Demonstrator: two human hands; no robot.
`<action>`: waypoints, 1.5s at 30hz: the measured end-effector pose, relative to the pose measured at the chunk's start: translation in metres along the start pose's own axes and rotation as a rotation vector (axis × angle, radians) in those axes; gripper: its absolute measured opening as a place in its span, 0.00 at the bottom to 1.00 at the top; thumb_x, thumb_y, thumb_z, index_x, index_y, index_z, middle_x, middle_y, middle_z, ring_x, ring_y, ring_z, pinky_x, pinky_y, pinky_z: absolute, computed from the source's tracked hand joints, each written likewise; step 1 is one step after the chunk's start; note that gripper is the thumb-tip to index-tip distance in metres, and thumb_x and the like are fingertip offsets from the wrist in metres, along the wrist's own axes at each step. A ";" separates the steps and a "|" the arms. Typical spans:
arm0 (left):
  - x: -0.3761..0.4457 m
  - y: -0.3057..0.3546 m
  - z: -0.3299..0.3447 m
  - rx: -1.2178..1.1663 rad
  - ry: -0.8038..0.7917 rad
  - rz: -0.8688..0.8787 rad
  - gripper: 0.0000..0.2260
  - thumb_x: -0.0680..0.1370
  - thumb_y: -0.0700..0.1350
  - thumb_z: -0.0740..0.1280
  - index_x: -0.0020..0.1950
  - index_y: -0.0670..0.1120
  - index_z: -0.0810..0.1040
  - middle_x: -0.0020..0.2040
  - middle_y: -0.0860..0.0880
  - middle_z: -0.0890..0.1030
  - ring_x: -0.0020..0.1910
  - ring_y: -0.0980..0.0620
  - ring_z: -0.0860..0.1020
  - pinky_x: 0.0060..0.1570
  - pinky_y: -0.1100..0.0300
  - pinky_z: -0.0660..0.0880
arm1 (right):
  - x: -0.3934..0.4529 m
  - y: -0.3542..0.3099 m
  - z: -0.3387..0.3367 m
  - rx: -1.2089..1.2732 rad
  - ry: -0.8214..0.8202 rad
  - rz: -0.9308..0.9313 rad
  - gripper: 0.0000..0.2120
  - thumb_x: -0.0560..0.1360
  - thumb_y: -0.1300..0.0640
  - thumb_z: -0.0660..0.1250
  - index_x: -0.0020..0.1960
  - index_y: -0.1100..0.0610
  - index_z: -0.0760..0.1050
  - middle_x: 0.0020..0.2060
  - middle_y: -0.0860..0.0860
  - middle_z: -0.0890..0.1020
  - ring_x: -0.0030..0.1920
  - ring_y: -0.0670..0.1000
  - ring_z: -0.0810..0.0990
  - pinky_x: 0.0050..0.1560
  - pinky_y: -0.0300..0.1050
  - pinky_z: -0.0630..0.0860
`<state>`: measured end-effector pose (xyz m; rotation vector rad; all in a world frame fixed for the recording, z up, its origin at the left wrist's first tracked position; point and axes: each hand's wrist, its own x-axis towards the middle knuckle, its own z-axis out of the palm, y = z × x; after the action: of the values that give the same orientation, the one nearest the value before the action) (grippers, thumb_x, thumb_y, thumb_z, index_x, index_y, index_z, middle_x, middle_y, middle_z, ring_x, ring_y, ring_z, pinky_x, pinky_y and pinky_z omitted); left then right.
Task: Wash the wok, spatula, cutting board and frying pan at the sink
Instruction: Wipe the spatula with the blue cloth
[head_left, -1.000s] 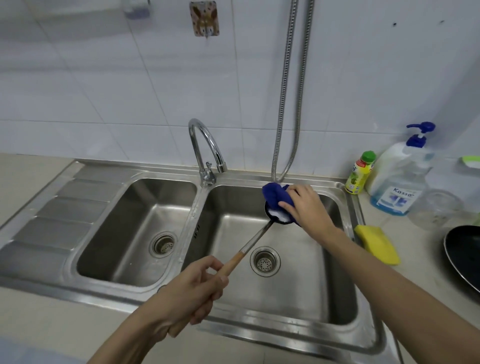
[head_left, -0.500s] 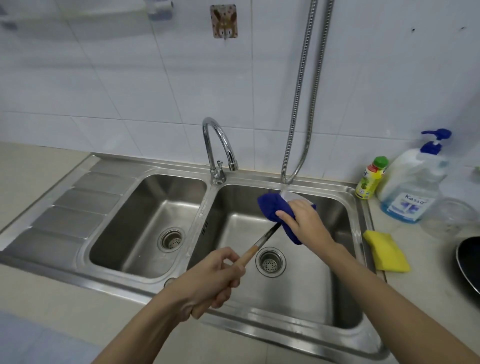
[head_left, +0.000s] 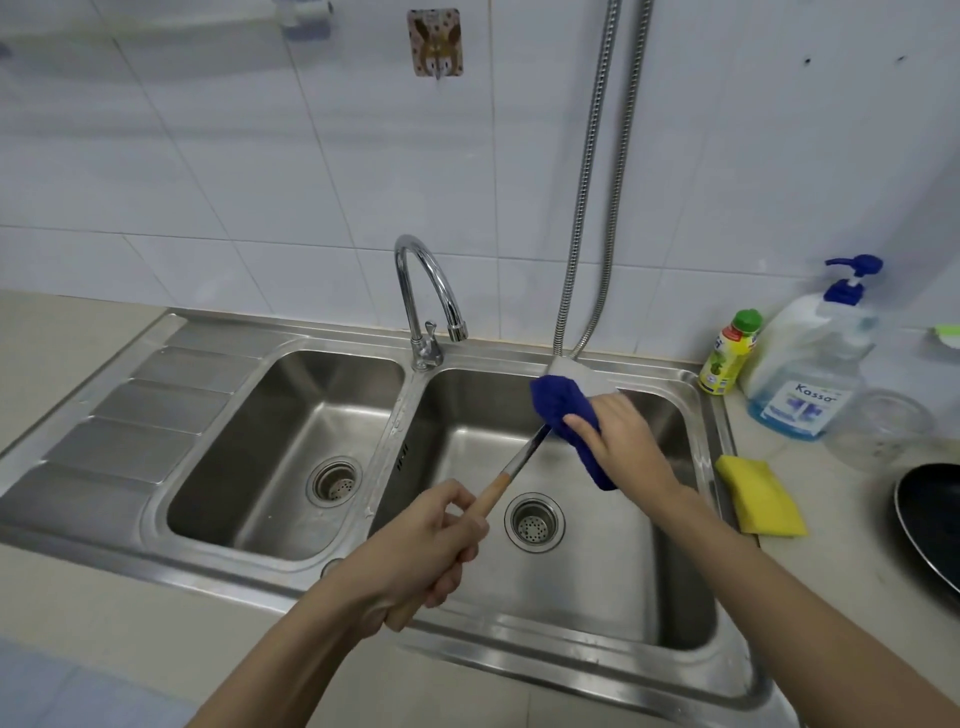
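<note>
My left hand (head_left: 431, 545) grips the wooden handle of the spatula (head_left: 511, 467), which slants up and to the right over the right basin of the steel sink (head_left: 675, 597). The metal blade's tip shows just past a blue cloth (head_left: 558, 410) that wraps most of it. My right hand (head_left: 623, 436) presses that cloth against the blade. At the far right edge, on the counter, lies part of a black frying pan (head_left: 930, 525). No water runs from the tap (head_left: 431, 296).
A yellow sponge (head_left: 761, 493) lies on the counter right of the sink. Behind it stand a small green-capped bottle (head_left: 730, 351), a blue pump bottle of soap (head_left: 810, 374) and a clear jar (head_left: 883, 431). Two metal hoses (head_left: 597, 182) hang down the tiled wall. The left basin (head_left: 280, 452) holds nothing.
The right hand has slid the blue cloth down along the spatula's blade, so the blade's tip now shows. The view has shifted a little.
</note>
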<state>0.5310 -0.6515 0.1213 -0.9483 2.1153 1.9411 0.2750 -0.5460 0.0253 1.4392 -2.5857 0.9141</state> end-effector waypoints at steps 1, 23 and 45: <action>-0.001 -0.001 -0.003 0.010 -0.001 0.008 0.05 0.80 0.44 0.63 0.51 0.43 0.71 0.34 0.48 0.73 0.24 0.53 0.66 0.22 0.62 0.64 | 0.003 0.004 -0.001 -0.018 0.020 0.026 0.19 0.79 0.46 0.57 0.49 0.61 0.77 0.43 0.55 0.81 0.45 0.50 0.73 0.48 0.41 0.65; -0.017 0.011 -0.001 0.164 -0.034 0.023 0.03 0.80 0.43 0.61 0.50 0.44 0.70 0.35 0.48 0.73 0.23 0.53 0.67 0.24 0.61 0.65 | 0.050 0.011 -0.016 -0.128 0.027 -0.060 0.19 0.79 0.47 0.58 0.45 0.62 0.76 0.41 0.58 0.81 0.43 0.59 0.76 0.48 0.48 0.68; 0.000 -0.024 -0.009 0.729 0.207 0.121 0.07 0.81 0.51 0.60 0.47 0.50 0.71 0.34 0.53 0.75 0.31 0.56 0.73 0.32 0.60 0.68 | 0.007 -0.026 0.008 0.355 0.053 0.180 0.14 0.80 0.51 0.59 0.38 0.55 0.72 0.32 0.45 0.75 0.35 0.45 0.73 0.37 0.38 0.66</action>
<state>0.5456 -0.6595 0.1022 -0.8877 2.7280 0.9632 0.2937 -0.5656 0.0332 1.2341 -2.6445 1.4763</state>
